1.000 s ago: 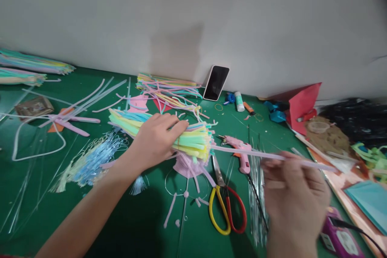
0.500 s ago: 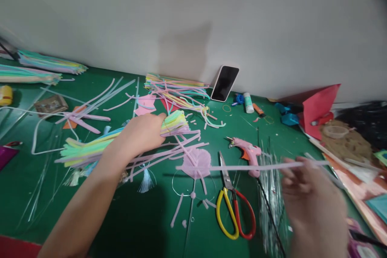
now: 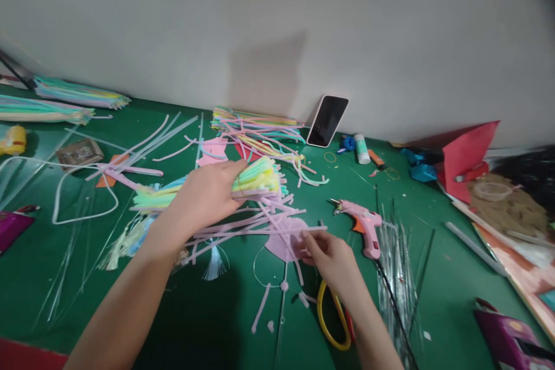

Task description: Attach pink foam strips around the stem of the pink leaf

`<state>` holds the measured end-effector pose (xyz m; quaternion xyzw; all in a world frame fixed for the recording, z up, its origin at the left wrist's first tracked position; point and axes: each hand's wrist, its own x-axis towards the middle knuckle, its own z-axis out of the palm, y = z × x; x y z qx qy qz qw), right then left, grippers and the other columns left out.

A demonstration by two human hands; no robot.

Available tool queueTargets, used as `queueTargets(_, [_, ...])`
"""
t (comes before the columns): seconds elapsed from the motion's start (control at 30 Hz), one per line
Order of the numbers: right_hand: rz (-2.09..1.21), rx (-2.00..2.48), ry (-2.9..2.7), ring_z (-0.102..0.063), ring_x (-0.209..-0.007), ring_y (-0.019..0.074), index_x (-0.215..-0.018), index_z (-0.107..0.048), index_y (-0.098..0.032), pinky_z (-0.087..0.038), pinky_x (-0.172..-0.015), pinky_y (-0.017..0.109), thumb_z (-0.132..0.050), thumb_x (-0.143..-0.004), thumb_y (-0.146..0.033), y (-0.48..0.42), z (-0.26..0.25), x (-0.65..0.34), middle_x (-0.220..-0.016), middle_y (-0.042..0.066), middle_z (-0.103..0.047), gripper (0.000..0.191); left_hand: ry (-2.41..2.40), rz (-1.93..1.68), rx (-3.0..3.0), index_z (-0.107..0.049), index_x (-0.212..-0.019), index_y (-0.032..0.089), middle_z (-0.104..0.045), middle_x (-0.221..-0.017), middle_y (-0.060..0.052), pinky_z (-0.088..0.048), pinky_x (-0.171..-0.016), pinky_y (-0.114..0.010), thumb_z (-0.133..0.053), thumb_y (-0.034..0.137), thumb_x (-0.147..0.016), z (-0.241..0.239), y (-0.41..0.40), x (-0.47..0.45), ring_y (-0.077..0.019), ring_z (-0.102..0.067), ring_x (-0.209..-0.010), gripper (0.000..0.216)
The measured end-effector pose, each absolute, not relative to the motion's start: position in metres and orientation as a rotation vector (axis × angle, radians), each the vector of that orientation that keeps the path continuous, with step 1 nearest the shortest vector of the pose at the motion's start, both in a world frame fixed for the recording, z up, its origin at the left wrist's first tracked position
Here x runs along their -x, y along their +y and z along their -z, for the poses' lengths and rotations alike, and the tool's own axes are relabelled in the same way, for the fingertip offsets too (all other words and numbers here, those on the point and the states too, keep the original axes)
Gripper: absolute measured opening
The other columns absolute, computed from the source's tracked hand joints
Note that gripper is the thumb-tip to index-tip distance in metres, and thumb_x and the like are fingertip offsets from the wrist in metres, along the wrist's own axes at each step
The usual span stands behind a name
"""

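Observation:
My left hand [image 3: 212, 188] is wrapped around a bundle of pastel pipe cleaners [image 3: 260, 176] in yellow, green, blue and lilac. Between the thumb and fingers of my right hand [image 3: 327, 251] is the right end of a lilac pipe cleaner [image 3: 318, 229], which lies across other loose lilac ones. Under their ends is a lilac, roundish flat piece [image 3: 280, 248], with a clear stick and a thin ring below it. Yellow-and-red scissors [image 3: 321, 315] lie beneath my right hand and wrist, their blades hidden. A small blue tassel [image 3: 214, 263] rests between my arms.
A pink glue gun [image 3: 364, 222] with a black cord lies right of my right hand, beside silvery strips [image 3: 394, 266]. Against the wall leans a phone [image 3: 328, 120], near more pipe cleaners [image 3: 260, 121] and a glue stick [image 3: 361, 149]. A purple pouch [image 3: 511, 335] sits at the lower right.
My right hand has moved left from the right side, bringing the lilac pipe cleaner over the loose ones. The bundle in my left hand has shifted slightly to the right. The view has turned a little.

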<state>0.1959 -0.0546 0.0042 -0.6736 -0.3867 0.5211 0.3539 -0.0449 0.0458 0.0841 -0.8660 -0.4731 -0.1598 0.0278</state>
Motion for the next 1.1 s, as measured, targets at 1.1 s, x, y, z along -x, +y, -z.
queueTargets(1.1, [-0.745, 1.186, -1.325, -0.053, -0.068, 0.0102, -0.091, -0.065, -0.026, -0.047, -0.059, 0.020, -0.066, -0.082, -0.014, -0.070, -0.091, -0.152, -0.075, -0.002, -0.056, 0.016, -0.879, 1.734, 2.501, -0.058, -0.097, 0.021, -0.064, -0.085, -0.005, -0.047, -0.071, -0.035, -0.045, 0.020, -0.093, -0.049, 0.049, 0.012, -0.0190, -0.059, -0.079, 0.014])
